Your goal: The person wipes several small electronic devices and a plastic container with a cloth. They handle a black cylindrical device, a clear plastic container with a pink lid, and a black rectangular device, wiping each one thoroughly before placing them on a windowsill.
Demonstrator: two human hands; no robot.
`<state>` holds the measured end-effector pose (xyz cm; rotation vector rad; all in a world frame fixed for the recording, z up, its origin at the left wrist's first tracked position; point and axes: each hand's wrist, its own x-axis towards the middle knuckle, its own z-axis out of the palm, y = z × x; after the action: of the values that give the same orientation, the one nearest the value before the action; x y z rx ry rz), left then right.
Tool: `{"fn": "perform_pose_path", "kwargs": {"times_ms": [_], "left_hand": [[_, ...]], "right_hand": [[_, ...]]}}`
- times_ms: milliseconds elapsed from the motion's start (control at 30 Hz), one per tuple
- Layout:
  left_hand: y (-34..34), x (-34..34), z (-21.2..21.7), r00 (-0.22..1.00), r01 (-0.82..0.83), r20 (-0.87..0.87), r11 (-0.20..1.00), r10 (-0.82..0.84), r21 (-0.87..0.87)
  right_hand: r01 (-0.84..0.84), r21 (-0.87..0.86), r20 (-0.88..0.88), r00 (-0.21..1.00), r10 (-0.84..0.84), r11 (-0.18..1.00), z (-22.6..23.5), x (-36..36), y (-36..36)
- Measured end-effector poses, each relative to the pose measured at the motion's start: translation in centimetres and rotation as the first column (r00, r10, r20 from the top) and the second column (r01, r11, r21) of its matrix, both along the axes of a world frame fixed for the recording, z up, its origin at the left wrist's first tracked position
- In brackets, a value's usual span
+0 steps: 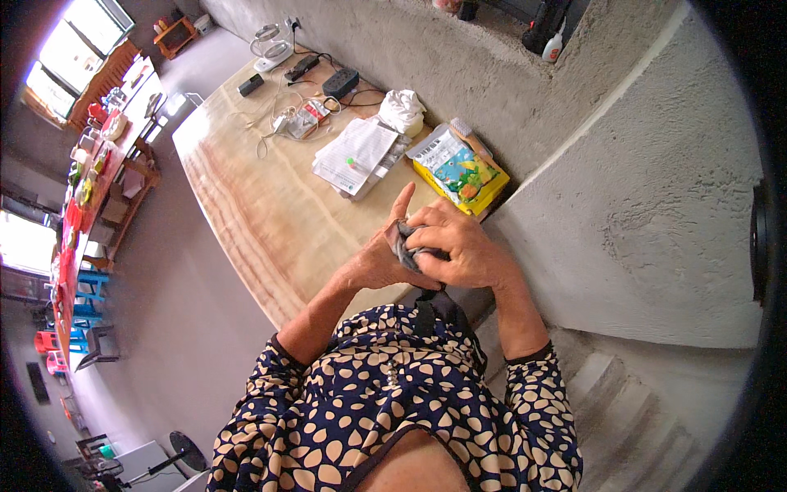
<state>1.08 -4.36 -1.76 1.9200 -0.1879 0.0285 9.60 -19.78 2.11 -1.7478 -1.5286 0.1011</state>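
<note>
Both of my hands meet above the near end of the table (238,197). A bunched grey cloth (402,244) is between them. My right hand (471,252) pinches the cloth with curled fingers. Against my left hand (373,261) lies the cloth's other side; the thumb points up and away, and the lower fingers are mostly hidden. Just beyond my right hand is a yellow pack (459,174) with a colourful picture on top. Sheets of printed paper (354,156) lie farther off, a small green item (351,161) on them.
A crumpled white bag (402,111) sits by the wall. Cables, a black power block (340,83) and a white stand-like device (272,53) occupy the table's far end. Rough grey wall (656,197) closes off the right. Across the floor, a long table (90,180) carries many goods.
</note>
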Motion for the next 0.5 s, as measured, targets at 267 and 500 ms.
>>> {"fn": "perform_pose_path", "kwargs": {"times_ms": [267, 500], "left_hand": [[-0.9, -0.6, 1.2, 0.996, -0.051, -0.082, 0.895, 0.017, -0.443], [0.0, -0.8, 0.6, 0.994, -0.082, -0.085, 0.977, 0.067, -0.197]], "right_hand": [[0.209, -0.018, -0.454, 0.87, -0.194, 0.978, -2.9, 2.4, 0.8], [0.114, -0.196, -0.854, 0.468, -0.227, 0.974, -5.2, 2.4, -1.0]]}}
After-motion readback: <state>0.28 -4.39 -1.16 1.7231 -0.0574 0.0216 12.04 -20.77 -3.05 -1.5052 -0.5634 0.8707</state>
